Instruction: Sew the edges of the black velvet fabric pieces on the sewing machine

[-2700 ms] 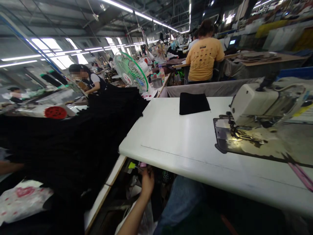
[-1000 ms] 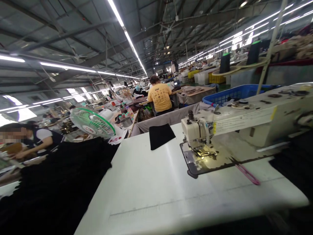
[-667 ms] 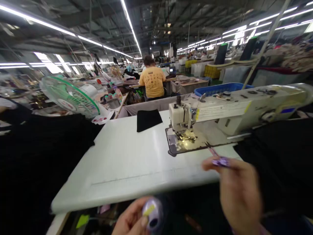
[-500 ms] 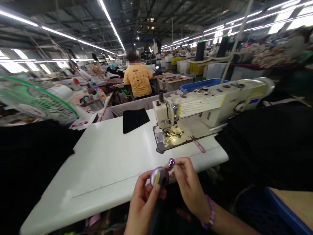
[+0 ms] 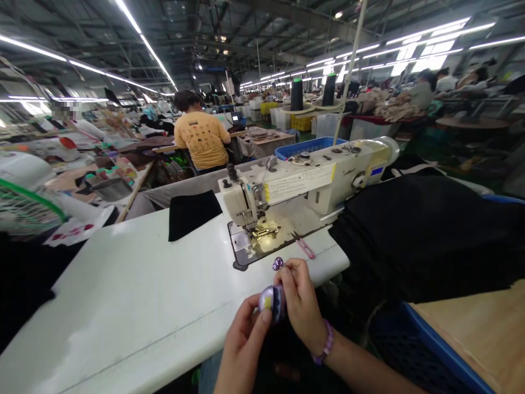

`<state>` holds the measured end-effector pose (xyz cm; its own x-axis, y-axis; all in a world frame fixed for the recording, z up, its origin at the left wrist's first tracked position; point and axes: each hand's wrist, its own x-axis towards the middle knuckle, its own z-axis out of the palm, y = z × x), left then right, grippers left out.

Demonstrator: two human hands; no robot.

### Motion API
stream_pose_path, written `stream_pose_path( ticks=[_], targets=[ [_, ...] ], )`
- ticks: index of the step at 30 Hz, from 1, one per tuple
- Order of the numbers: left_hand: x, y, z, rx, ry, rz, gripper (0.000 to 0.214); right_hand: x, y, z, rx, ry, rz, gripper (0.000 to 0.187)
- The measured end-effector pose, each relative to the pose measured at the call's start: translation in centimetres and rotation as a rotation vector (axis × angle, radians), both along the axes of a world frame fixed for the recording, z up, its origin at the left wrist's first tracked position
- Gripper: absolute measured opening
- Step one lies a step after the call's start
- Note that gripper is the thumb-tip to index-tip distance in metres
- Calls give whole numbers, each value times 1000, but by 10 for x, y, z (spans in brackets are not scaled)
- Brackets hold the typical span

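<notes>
Low in the frame, just right of centre, the left hand (image 5: 241,342) cradles a small rounded lilac container with a yellow label (image 5: 270,300), thumb pressed on its face and fingers curled behind it. The right hand (image 5: 301,306), wearing a purple beaded bracelet (image 5: 324,345), pinches a tiny shiny purple cap (image 5: 278,263) between its fingertips, held just above the container and apart from it. Both sit in front of the near edge of the white sewing table (image 5: 123,306). The container looks light, hard and smooth, likely slippery, so a hold around its sides seems safest; the cap is small enough to slip from a loose pinch. Above, at centre, stands a cream industrial sewing machine (image 5: 303,183), with a folded black fabric square (image 5: 191,213) to its left and a heap of black cloth (image 5: 422,235) at right. A person in a yellow shirt (image 5: 200,139) sits in the upper left, facing away.
</notes>
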<state>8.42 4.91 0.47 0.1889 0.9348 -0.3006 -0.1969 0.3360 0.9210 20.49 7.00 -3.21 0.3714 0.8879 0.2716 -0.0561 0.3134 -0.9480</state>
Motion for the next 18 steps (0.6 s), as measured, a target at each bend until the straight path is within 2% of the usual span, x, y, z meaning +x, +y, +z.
stream_pose_path(
  ticks=[4, 6, 10, 13, 16, 18],
  targets=[
    [-3, 7, 2, -154, -168, -38, 45, 7, 7, -1, -18, -6, 46, 25],
    [-2, 10, 4, -189, -211, -3, 41, 15, 8, 3, 4, -106, 24, 23],
    [-1, 13, 7, -103, -145, 108, 38, 33, 0, 21, 163, -443, -41, 11],
    [-3, 16, 10, -12, -12, 157, 42, 47, -8, 41, 336, -785, 74, 14],
    [-7, 20, 17, 60, 120, 123, 44, 55, -11, 56, 433, -1173, 164, 22],
    [-10, 22, 20, 93, 190, 61, 44, 57, -10, 62, 458, -1321, 187, 25]
  ],
)
